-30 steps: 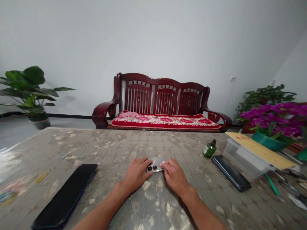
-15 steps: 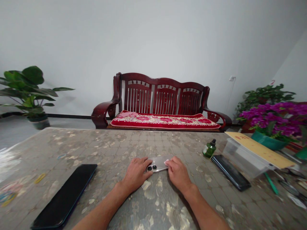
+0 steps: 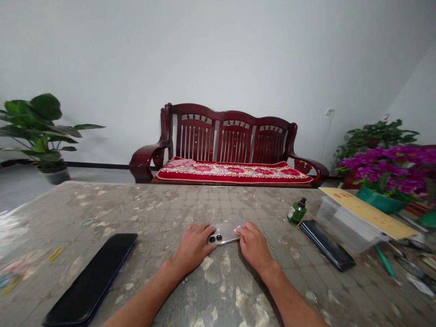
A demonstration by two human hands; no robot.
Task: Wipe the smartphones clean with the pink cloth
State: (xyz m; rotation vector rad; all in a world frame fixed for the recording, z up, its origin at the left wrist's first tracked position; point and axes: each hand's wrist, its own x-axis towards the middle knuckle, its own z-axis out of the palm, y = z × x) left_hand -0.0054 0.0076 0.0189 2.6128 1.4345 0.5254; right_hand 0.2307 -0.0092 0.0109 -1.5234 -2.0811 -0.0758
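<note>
A silver phone (image 3: 226, 230) lies back up on the patterned tablecloth, with two dark camera lenses near its left end. My left hand (image 3: 195, 244) grips that left end, thumb on the near edge and fingers along the far edge. My right hand (image 3: 254, 245) is closed at the phone's right end, pinching a small whitish-pink piece (image 3: 237, 230) against its back. Whether that piece is tissue or cloth cannot be made out. The right fingers partly hide the phone's right end.
A large black phone or tablet (image 3: 93, 277) lies at the left, near rubber bands (image 3: 56, 253). On the right are a green bottle (image 3: 297, 211), a black case (image 3: 327, 245), a clear plastic box (image 3: 350, 225) and a flower pot (image 3: 381, 200). A wooden bench (image 3: 235, 127) stands beyond the table.
My right hand has shifted very slightly to the right with the small whitish piece. The left hand and the phone stay in place.
</note>
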